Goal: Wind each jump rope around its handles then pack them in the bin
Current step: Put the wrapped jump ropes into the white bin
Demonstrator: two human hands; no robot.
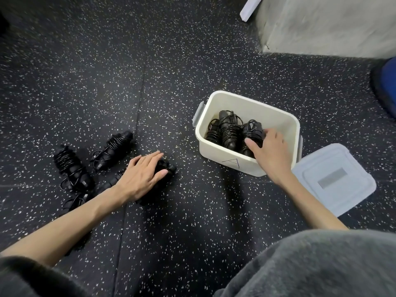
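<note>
Grey-clad knees [310, 266] fill the bottom of the view; the person appears to be low on the floor [171, 82], with both bare arms reaching forward.

Right hand [269, 150]: thumb and fingers curled round the rightmost wound rope [251, 130] inside the bin [216, 153], apparently seating it beside two others [227, 129] already packed upright. Standing them on end looks meant to save room.

Left hand [142, 174]: fingers lie fairly straight over a wound rope [166, 168] on the floor, thumb against its side. Whether it grips or merely rests cannot be told; it is probably securing the next bundle.

Outward: two wound ropes [70, 166] [112, 151] lie just left of that hand, and part of another [75, 201] shows below the forearm, its winding unclear. The lid [334, 179] lies off, beside the bin's right corner, keeping the opening free.

Judgement: packing roughly half done; three in, at least three out.
</note>
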